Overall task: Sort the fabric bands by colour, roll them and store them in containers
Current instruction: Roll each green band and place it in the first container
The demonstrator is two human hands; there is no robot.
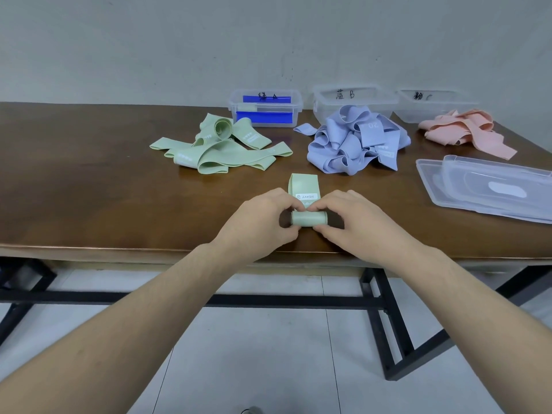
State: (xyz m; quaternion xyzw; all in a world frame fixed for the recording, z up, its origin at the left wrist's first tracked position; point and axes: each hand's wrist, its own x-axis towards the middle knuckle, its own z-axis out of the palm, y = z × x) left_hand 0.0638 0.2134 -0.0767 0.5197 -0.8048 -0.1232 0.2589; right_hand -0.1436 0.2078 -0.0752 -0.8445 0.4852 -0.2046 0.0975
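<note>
Both pinching a half-rolled green band [307, 218] near the table's [89, 189] front edge, left hand [263, 222] on one end of the roll, right hand [352, 225] on the other, unrolled tail lying flat toward the green pile [221, 147], blue pile [355, 141] just right of that

I see a pale green band [304, 186] with a white label, green [221, 146], lilac-blue [355, 141] and salmon-pink [466, 130] piles on the glossy brown desk [89, 180], and clear containers, one [265, 107] showing bright blue
</note>
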